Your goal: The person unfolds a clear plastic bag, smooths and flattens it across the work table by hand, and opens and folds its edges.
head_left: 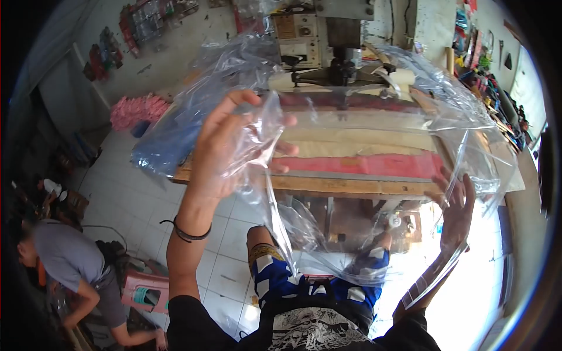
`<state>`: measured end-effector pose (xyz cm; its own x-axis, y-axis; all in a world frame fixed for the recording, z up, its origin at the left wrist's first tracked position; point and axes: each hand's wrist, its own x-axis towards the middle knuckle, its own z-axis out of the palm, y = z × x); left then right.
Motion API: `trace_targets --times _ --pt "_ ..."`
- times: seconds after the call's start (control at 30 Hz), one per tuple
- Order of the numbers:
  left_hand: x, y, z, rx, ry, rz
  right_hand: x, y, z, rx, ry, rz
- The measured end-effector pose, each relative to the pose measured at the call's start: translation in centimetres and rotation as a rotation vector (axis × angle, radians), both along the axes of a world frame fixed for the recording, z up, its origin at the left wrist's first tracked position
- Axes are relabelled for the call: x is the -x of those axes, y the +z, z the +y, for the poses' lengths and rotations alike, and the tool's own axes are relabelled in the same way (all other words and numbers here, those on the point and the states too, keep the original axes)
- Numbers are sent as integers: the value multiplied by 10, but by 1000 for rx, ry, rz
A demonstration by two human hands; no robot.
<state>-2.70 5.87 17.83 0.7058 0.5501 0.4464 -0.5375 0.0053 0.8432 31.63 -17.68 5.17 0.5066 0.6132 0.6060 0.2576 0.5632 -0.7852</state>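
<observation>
A large clear plastic sheet (304, 225) hangs between my hands, over the front of the work table and above my lap. My left hand (234, 143) is raised at the table's left part, its fingers spread and curved around a bunched fold of the plastic. To the right, my right hand (456, 202) has its fingers apart, behind or against the see-through film; whether it grips any is unclear. Beneath the plastic, the table carries a red strip (374, 165) and cream-coloured strips (357, 142) along its length.
A machine with a metal press head (342, 73) and a control box (298, 38) stands behind the table. Bluish plastic (170, 137) drapes the table's left end. Another person (73, 251) bends at lower left, near a pink stool (146, 289). A pink bundle (140, 111) lies at left.
</observation>
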Motion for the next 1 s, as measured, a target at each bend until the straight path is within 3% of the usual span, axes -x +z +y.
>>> trace_targets --times 0.2,0.27,0.37,0.47,0.5,0.63,0.67,0.8,0.87,1.0 --pt "-59 -46 34 200 98 134 3 14 10 69 288 84" --pt "-72 -76 62 231 160 159 12 22 20 234 170 -182" --pt "-85 -112 83 262 338 149 10 15 40 426 150 67" --pt "-78 -125 65 -47 756 181 8 -11 49 430 121 280" --pt "-71 -126 43 -81 777 129 7 -23 50 401 144 337" --pt "-40 -169 -46 -351 575 103 22 -51 47 332 161 501" --pt "-30 -188 -59 -544 626 241 23 -59 38 278 177 546" --pt "-3 -224 -100 -808 466 534 21 -70 16 198 128 658" --pt "0 -230 -104 -953 498 697 21 -65 15 295 36 554" --pt "-4 -243 -98 -961 668 697 20 -67 22 335 33 599"
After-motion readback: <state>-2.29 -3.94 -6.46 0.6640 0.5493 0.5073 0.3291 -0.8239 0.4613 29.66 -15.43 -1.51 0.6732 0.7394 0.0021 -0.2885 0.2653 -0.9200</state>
